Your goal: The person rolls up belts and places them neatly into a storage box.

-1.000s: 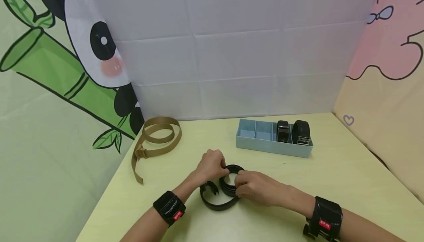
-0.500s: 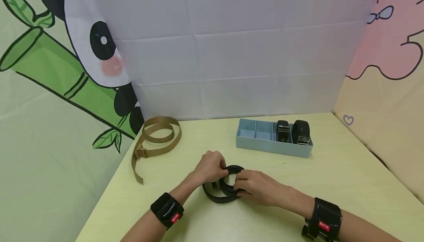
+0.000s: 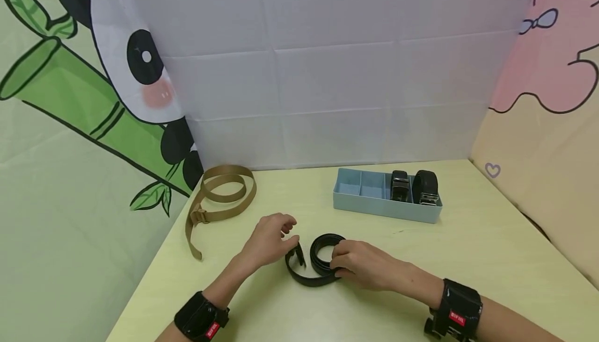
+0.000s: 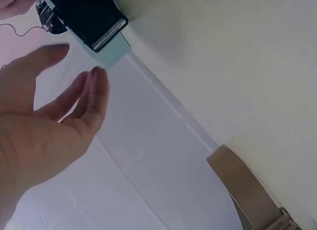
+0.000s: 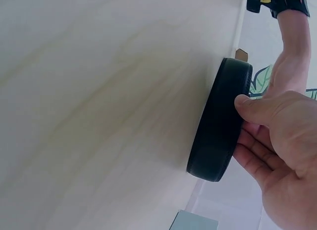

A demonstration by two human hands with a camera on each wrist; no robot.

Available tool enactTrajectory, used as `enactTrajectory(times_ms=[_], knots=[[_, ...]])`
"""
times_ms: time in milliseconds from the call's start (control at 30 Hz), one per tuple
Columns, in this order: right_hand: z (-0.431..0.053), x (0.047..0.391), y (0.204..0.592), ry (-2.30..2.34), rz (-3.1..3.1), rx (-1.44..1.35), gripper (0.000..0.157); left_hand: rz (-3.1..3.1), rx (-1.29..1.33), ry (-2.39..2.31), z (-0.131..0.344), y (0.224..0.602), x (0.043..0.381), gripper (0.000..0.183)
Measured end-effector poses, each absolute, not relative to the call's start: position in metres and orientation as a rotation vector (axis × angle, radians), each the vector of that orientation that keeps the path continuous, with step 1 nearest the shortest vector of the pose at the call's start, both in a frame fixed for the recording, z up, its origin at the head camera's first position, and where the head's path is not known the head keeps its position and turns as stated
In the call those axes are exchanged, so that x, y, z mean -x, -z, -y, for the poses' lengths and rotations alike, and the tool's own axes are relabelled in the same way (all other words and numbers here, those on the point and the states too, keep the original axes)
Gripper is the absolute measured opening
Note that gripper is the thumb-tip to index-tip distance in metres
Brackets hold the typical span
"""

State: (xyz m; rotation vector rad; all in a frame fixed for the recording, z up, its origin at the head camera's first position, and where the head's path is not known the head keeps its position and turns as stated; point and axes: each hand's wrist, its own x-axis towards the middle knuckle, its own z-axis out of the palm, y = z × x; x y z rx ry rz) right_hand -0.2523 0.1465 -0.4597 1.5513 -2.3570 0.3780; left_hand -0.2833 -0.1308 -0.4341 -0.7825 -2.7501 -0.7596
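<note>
A black belt (image 3: 320, 265), coiled at one end, stands on edge on the table, its loose end curving out to the left. My right hand (image 3: 367, 264) pinches the coil at its right side; the right wrist view shows the thumb on the black strap (image 5: 220, 121) and the fingers behind it. My left hand (image 3: 269, 243) is beside the loose end (image 3: 299, 253), thumb right at its top, fingers loosely bent. The left wrist view shows a gap between thumb and fingers, with the black belt's end (image 4: 89, 14) beyond them.
A blue divided box (image 3: 388, 212) stands at the back right, with two rolled black belts, one (image 3: 400, 185) left of the other (image 3: 425, 186), in its right compartments. On the back left lies a loosely coiled tan webbing belt (image 3: 251, 191). A white cloth (image 3: 327, 82) hangs behind the table.
My left hand has let go of the coil and moved left to the belt's loose end. The right hand keeps its grip; the loose end has drawn in slightly toward the coil.
</note>
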Motion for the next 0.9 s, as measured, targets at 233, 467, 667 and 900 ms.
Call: enactTrajectory(times_ms=[233, 467, 667, 900], knots=[[-0.147, 0.252, 0.46, -0.39, 2.355, -1.555, 0.012, 2.936, 0.66, 0.688, 0.147, 0.436, 0.265, 0.015], [-0.146, 0.252, 0.459, -0.404, 2.331, -1.589, 0.013, 2.899, 0.563, 0.684, 0.143, 0.44, 0.276, 0.052], [-0.144, 0.251, 0.459, -0.404, 2.354, -1.6, 0.012, 2.844, 0.538, 0.648, 0.13, 0.445, 0.304, 0.044], [-0.144, 0.251, 0.459, -0.4, 2.382, -1.594, 0.012, 2.804, 0.869, 0.639, 0.116, 0.45, 0.326, 0.042]])
